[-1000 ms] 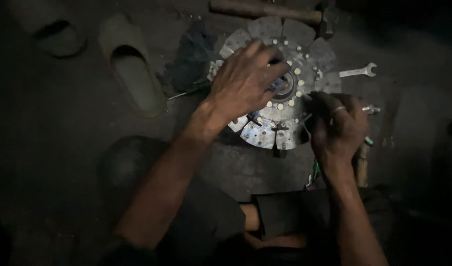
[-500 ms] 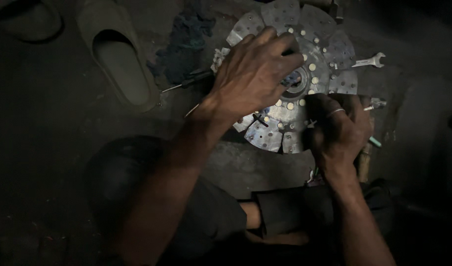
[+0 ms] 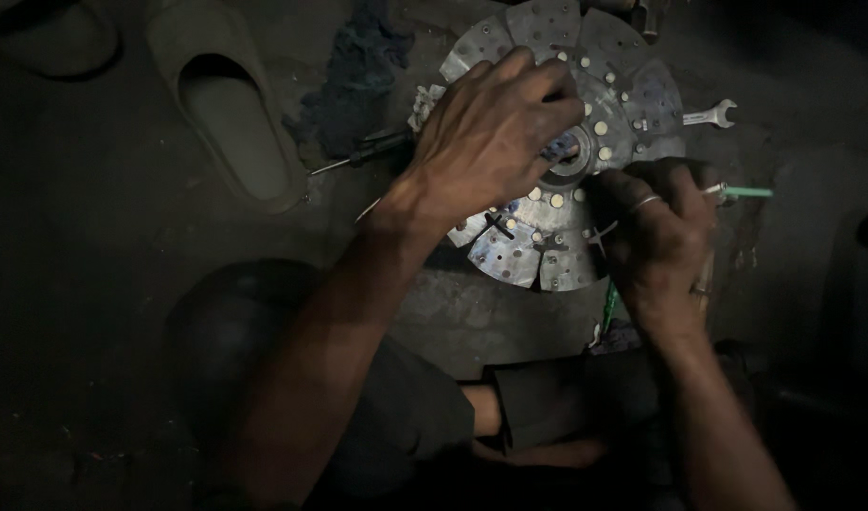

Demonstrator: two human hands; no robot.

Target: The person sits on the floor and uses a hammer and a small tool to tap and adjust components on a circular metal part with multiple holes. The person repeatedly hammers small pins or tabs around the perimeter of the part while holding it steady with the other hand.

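the clutch disc lies flat on the floor, in front of the person's knees. the left hand presses down on it with spread fingers, gripping nothing. the right hand is clenched around a green-handled tool, its tip hidden near the hub. this looks like work on the disc's centre; a next move would call for keeping the disc pinned. counted: one disc, one wrench, one screwdriver, two slippers, one rag.
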